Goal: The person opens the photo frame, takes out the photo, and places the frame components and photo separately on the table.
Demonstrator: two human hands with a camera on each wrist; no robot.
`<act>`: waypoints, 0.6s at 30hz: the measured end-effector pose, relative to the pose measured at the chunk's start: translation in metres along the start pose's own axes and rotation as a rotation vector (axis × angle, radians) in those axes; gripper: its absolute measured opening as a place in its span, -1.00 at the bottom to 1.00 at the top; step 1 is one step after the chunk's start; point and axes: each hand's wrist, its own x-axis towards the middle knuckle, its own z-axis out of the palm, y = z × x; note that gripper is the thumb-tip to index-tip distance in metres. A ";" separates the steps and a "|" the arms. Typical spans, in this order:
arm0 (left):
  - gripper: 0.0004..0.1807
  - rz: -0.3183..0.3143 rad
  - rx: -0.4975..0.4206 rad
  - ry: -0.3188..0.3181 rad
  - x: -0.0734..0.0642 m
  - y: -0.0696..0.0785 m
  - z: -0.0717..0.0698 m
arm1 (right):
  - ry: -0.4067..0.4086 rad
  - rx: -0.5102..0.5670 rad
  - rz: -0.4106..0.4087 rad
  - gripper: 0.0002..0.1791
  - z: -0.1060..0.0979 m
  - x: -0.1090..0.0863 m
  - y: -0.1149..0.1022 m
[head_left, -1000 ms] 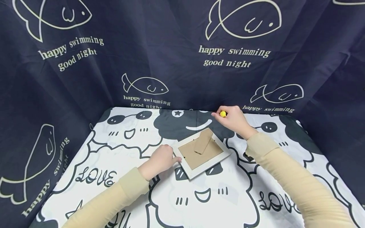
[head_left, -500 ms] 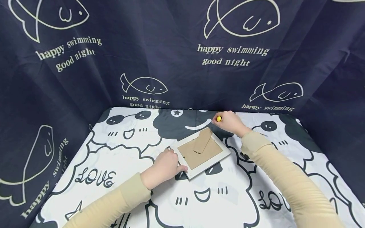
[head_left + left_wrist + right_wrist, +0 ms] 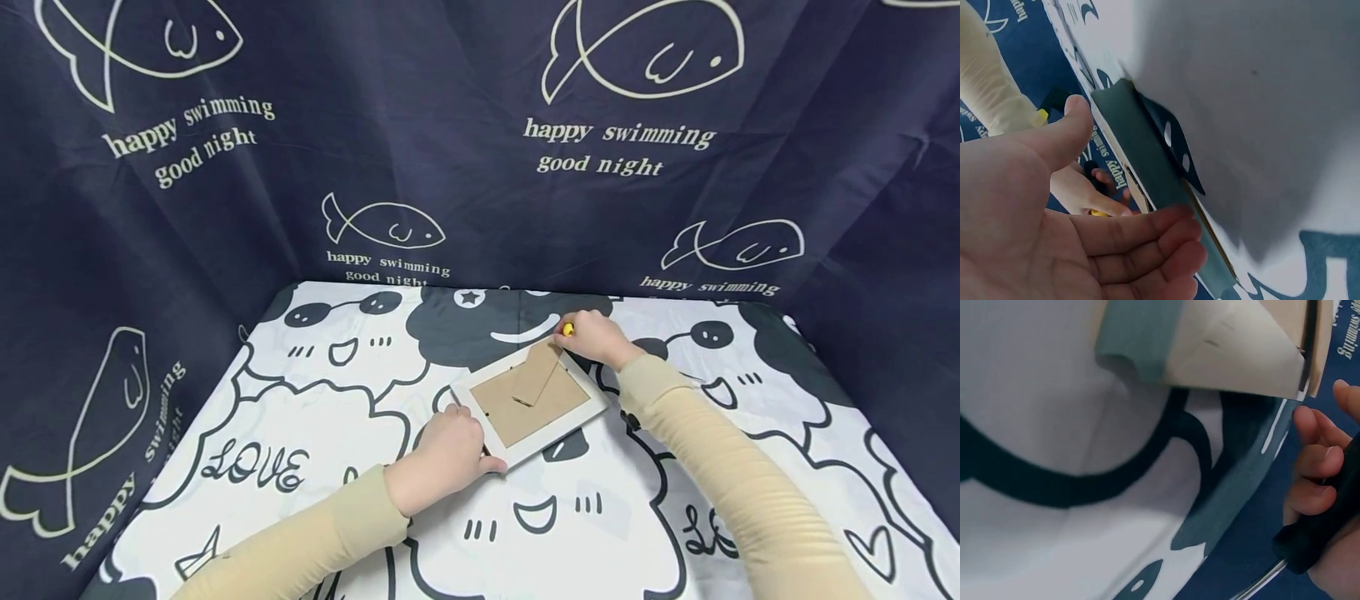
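Note:
A white picture frame (image 3: 491,435) lies face down on the cloth, turned at an angle, with its brown backing board and stand leg (image 3: 536,371) upward. My left hand (image 3: 442,454) is at its left edge near the closest corner; in the left wrist view the fingertips touch the frame's side (image 3: 1147,150), with the thumb held apart. My right hand (image 3: 596,337) grips a screwdriver (image 3: 1316,531) by its black handle, whose yellow end (image 3: 568,330) shows in the head view. The metal shaft points away from the frame, and the fingertips are at the far corner by the stand leg.
A white cloth (image 3: 247,417) with black sheep drawings covers the table. Dark blue curtains (image 3: 480,167) with fish prints stand behind and at both sides. A small dark item (image 3: 632,419) sits against the right sleeve.
My right hand has come down and left to the frame's far corner with the screwdriver. My left hand has slid along the left edge towards the near corner. The frame has hardly moved.

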 end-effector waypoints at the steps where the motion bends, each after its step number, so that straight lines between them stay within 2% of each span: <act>1: -0.21 0.000 0.012 -0.005 0.000 0.001 0.000 | -0.007 0.007 0.002 -0.68 0.001 0.001 0.000; 10: -0.19 -0.023 0.017 -0.023 0.000 0.007 0.000 | -0.071 0.038 0.038 -0.62 0.007 0.002 0.000; 18: -0.18 0.004 0.015 -0.024 -0.001 0.007 0.000 | -0.079 0.054 0.040 -0.63 0.010 0.004 0.000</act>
